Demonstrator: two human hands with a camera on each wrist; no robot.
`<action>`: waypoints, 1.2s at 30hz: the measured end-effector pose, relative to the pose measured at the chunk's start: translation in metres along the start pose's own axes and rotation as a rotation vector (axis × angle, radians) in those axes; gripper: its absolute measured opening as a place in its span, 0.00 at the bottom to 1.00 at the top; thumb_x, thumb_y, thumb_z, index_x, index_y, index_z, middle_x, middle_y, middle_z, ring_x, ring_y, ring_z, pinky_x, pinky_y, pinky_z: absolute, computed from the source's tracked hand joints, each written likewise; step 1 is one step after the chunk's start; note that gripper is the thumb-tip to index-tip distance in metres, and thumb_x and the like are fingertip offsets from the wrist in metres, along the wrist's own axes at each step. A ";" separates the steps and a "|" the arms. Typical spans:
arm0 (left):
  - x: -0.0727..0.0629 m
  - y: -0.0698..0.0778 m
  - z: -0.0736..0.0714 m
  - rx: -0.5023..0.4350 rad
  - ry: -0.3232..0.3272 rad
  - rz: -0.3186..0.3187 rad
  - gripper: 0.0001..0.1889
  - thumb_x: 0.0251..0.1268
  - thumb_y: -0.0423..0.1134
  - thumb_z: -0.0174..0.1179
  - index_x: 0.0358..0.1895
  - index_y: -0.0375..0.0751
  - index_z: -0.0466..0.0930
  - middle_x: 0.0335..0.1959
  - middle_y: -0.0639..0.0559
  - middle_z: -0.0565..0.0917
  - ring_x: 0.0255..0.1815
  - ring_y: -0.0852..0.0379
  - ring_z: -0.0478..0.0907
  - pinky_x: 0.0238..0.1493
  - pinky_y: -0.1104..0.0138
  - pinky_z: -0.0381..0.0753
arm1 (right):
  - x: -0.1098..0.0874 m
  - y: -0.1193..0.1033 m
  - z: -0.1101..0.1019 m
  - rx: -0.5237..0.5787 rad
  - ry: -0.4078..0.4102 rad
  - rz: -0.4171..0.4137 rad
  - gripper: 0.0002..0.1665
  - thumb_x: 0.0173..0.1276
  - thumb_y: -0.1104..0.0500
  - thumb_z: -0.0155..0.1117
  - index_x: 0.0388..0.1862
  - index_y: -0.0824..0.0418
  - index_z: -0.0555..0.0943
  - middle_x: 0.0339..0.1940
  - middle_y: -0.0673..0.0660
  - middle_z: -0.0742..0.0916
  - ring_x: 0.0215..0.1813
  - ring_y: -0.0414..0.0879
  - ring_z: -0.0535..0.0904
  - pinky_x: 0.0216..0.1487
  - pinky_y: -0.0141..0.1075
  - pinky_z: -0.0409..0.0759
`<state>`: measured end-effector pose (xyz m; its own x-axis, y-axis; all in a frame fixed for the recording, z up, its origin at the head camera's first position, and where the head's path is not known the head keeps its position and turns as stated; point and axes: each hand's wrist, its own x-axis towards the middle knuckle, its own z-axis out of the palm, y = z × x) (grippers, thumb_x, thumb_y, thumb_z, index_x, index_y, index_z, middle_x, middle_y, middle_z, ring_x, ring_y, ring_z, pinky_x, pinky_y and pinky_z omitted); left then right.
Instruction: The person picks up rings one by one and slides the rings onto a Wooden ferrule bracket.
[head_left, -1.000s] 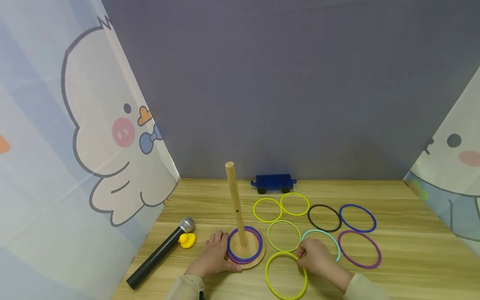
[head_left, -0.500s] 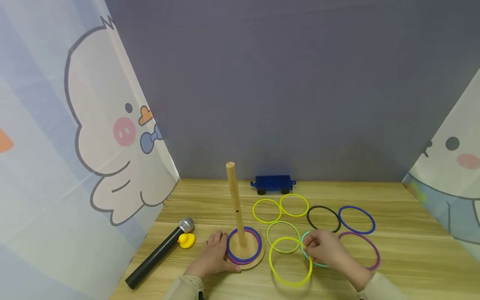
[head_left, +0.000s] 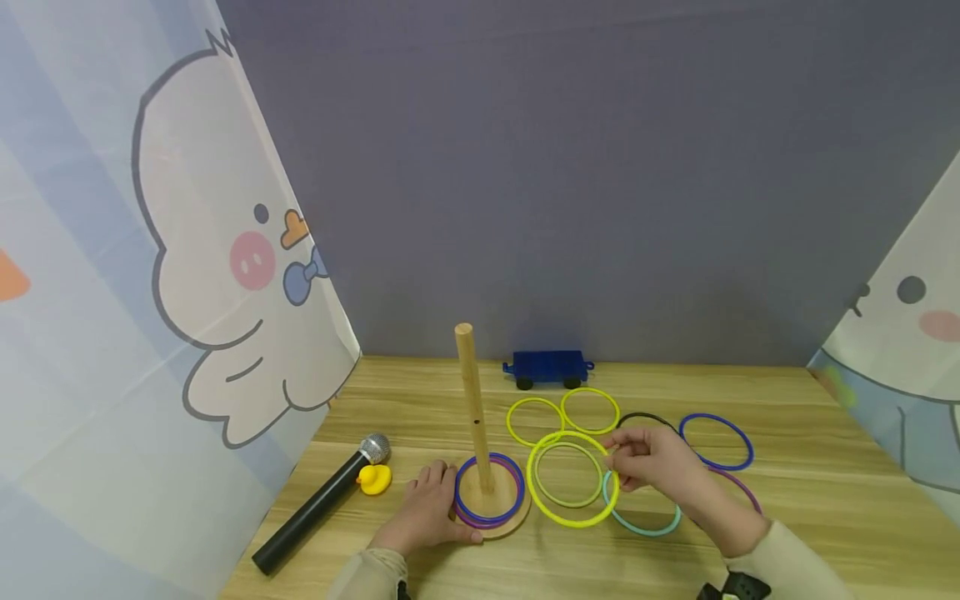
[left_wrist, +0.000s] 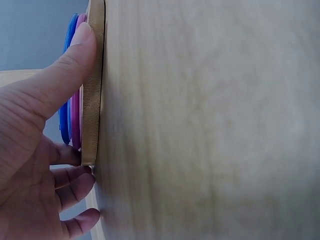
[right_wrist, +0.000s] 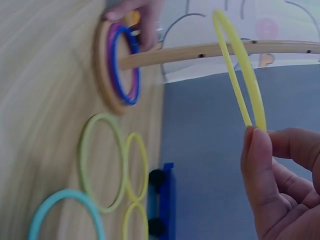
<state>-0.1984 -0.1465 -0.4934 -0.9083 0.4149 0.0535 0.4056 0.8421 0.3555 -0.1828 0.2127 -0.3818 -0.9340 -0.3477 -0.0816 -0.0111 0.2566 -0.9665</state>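
Thumb and fingertips of my right hand (head_left: pixel 645 458) pinch a yellow ring (head_left: pixel 573 523). In the right wrist view that ring (right_wrist: pixel 256 95) is raised off the table, its outline overlapping the wooden post. My left hand (head_left: pixel 427 512) grips the edge of the round base of a wooden ring toss stand (head_left: pixel 471 387). The left wrist view shows the thumb (left_wrist: pixel 67 67) along the rim of the base (left_wrist: pixel 92 100) and fingers bent around its other side. Around the post, a blue ring (head_left: pixel 487 521) lies over a purple ring (head_left: pixel 467 521) on the base.
Several rings lie right of the stand, among them a light green ring (head_left: pixel 567 505), a turquoise ring (head_left: pixel 647 532) and a blue ring (head_left: pixel 750 450). A blue toy wagon (head_left: pixel 547 367) stands at the back. Left are a microphone (head_left: pixel 322 508) and a yellow rubber duck (head_left: pixel 374 479).
My right hand has lifted the yellow ring from the table's front and carried it up and away from me, over the light green ring. The left hand has stayed at the base.
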 end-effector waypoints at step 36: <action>-0.002 0.006 -0.007 0.031 -0.022 -0.017 0.58 0.34 0.70 0.73 0.62 0.27 0.67 0.51 0.41 0.69 0.53 0.42 0.66 0.50 0.46 0.66 | 0.027 -0.133 0.031 0.126 0.115 -0.311 0.22 0.65 0.64 0.67 0.56 0.72 0.78 0.34 0.56 0.86 0.31 0.46 0.82 0.36 0.39 0.83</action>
<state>-0.1950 -0.1451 -0.4850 -0.9128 0.4074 0.0270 0.3932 0.8594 0.3268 -0.1956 0.1412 -0.2627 -0.9272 -0.2858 0.2420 -0.2635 0.0389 -0.9639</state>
